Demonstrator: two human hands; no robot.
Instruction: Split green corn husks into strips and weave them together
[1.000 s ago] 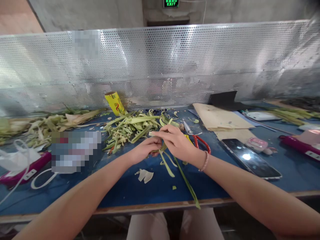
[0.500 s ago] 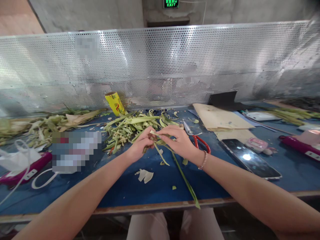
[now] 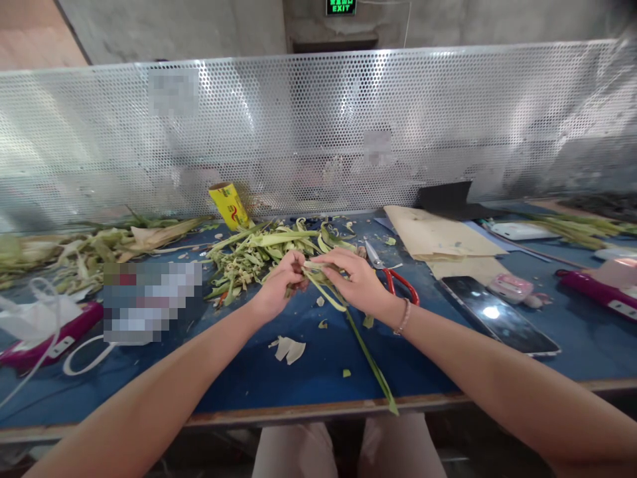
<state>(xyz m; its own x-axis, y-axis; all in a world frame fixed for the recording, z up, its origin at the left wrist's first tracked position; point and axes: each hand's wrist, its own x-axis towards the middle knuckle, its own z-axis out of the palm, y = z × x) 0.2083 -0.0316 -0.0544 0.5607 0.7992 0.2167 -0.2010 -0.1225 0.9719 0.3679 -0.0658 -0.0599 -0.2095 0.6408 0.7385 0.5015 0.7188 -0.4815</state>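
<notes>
Both hands meet above the blue tabletop, closed on pale green strips that look like corn husk (image 3: 326, 292). My left hand (image 3: 280, 285) pinches one end. My right hand (image 3: 354, 275), with a bracelet at the wrist, has its fingers pressed on the strip close beside it. One strip hangs down in a loop between the hands. A long green leaf strip (image 3: 365, 348) runs from below my right hand to the table's front edge. Just behind the hands is a heap of green husk pieces (image 3: 249, 262). What lies inside the fingers is partly hidden.
Red-handled scissors (image 3: 401, 285) lie right of my right hand, near a phone (image 3: 497, 315) and brown paper (image 3: 438, 232). A yellow tube (image 3: 230, 207) stands behind the heap. Left are a power strip (image 3: 54, 338) and dried husks (image 3: 109, 249). A perforated metal screen (image 3: 318, 126) closes the back.
The held strip has shifted: its loose end, which hung free and pointed down, now forms a loop nearer my right hand. Both hands stay in almost the same place.
</notes>
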